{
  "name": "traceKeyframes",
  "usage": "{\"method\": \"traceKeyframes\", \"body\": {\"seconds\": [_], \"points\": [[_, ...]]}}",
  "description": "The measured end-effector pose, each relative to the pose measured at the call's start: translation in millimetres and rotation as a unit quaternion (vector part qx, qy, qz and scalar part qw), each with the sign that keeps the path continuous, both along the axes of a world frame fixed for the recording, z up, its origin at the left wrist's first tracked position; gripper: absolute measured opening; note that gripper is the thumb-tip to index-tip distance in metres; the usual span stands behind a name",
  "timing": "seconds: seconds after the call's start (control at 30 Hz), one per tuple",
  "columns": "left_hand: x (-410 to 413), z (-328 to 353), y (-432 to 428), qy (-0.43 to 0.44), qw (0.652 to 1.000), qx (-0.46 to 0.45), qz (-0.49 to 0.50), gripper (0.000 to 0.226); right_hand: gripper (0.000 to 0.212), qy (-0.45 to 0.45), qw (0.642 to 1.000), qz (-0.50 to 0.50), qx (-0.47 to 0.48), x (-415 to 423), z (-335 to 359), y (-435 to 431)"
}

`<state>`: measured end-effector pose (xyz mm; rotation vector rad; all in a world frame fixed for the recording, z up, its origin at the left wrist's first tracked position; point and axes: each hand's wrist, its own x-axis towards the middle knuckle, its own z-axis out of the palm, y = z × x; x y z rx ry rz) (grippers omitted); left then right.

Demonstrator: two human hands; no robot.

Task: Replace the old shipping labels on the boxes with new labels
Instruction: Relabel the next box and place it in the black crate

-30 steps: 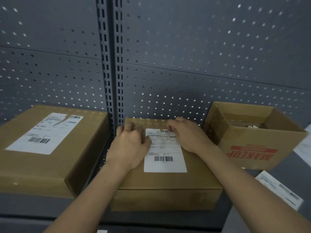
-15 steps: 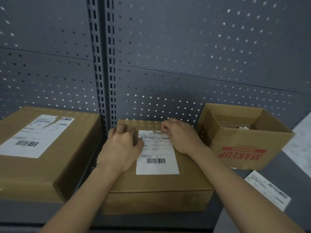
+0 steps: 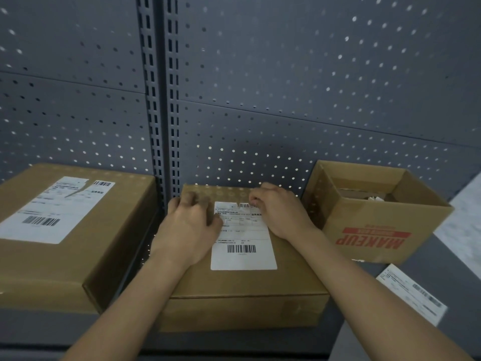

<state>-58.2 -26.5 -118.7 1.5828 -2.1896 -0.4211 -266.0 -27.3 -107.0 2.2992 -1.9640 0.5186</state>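
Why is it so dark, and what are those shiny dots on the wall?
Head view: dim all over; some pegboard holes glow, seemingly lit from behind; faint round spots fall on the far edge of the middle box; the loose label at right looks blurry.

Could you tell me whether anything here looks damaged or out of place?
Yes: the label on the left box is torn near its far edge, and a loose label lies on the shelf beside the open box.
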Motion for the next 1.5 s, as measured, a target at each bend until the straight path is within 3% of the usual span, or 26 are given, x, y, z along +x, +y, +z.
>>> {"method": "traceKeyframes", "body": {"seconds": [0.23,0.4,0.77,1.5], "points": [[0.1,-0.1,0.5,-0.002,1.0,0.002,0.004,0.046,0.02,-0.005,1.0,0.002,0.014,0.4,0.3,2.1],[-0.5,0.1,0.4,-0.009,1.0,-0.003,0.003,0.039,0.015,-0.057,0.998,-0.006,-0.02,-4.8,-1.7,5.5],[-1.4,1.7,1.9,-0.008,1.0,0.003,0.007,0.037,0.017,0.009,1.0,-0.003,-0.001,-2.2,-3.8,1.6],[-1.1,-0.4,0.5,-0.002,1.0,-0.005,0.009,0.039,0.019,0.029,0.999,-0.009,0.021,0.5,-0.6,3.6]]}}
